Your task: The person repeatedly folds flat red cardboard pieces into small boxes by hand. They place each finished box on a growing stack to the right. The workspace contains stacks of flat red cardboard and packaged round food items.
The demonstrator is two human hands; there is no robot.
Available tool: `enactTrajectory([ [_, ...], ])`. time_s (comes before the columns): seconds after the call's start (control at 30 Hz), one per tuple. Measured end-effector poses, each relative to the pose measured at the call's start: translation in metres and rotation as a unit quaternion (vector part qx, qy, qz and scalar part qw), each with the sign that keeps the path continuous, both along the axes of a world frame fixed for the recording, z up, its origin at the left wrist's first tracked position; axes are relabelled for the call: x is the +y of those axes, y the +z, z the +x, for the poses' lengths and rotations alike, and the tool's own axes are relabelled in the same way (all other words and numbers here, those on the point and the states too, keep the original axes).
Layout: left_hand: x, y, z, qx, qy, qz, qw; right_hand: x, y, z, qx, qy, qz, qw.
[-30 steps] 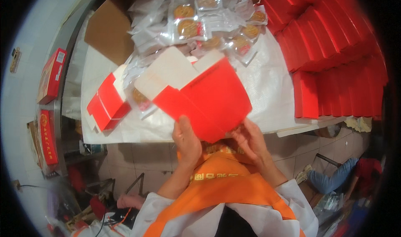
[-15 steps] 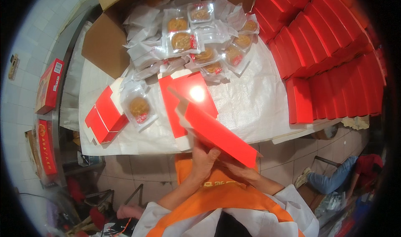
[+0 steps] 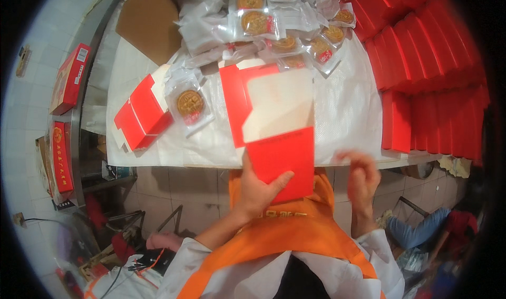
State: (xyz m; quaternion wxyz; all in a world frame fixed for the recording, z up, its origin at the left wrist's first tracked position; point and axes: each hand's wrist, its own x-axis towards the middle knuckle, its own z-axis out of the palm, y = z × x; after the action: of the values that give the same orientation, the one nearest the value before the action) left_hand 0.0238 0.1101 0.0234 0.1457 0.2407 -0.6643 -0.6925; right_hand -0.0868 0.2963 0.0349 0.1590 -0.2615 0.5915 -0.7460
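My left hand (image 3: 259, 190) grips the lower part of a red cardboard box (image 3: 282, 162), thumb across its front. The box stands upright before my apron, its cream-coloured flap (image 3: 279, 101) raised. Off to the right of it, my right hand (image 3: 361, 178) hangs in the air at the table edge. Its fingers are partly bent and apart, slightly blurred, with nothing seen in them. Behind the held box, another red box (image 3: 234, 96) lies on the table, partly covered. A wrapped mooncake (image 3: 190, 105) rests farther left, beside a partly folded red box (image 3: 145, 114).
Wrapped mooncakes (image 3: 255, 22) are heaped at the back by a brown carton (image 3: 148, 22). Rows of red boxes (image 3: 421, 51) fill the table's right side. A white sheet (image 3: 348, 109) covers the table. At lower right, another person's blue-clad leg (image 3: 416, 228) shows.
My right hand has let go of the box and moved right. The box has turned from slanted to upright, its red face and cream flap showing. The view has shifted, so the table sits higher.
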Motion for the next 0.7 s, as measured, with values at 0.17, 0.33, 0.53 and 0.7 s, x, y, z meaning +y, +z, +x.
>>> enactTrajectory([
  [0.17, 0.008, -0.005, 0.006, 0.042, -0.108, -0.109, 0.987, -0.056, 0.008, -0.025, 0.165, 0.085, 0.142, 0.972],
  [0.33, -0.007, -0.021, 0.018, 0.059, -0.09, -0.085, 0.991, -0.043, -0.025, -0.014, -0.002, 0.234, 0.122, 0.965],
  [0.53, -0.015, -0.028, 0.012, 0.123, -0.11, -0.063, 0.984, -0.048, -0.04, 0.012, -0.019, 0.053, 0.015, 0.998],
  [0.7, 0.006, -0.024, 0.005, 0.195, 0.052, 0.143, 0.969, -0.053, -0.031, 0.02, -0.119, 0.026, -0.02, 0.992],
])
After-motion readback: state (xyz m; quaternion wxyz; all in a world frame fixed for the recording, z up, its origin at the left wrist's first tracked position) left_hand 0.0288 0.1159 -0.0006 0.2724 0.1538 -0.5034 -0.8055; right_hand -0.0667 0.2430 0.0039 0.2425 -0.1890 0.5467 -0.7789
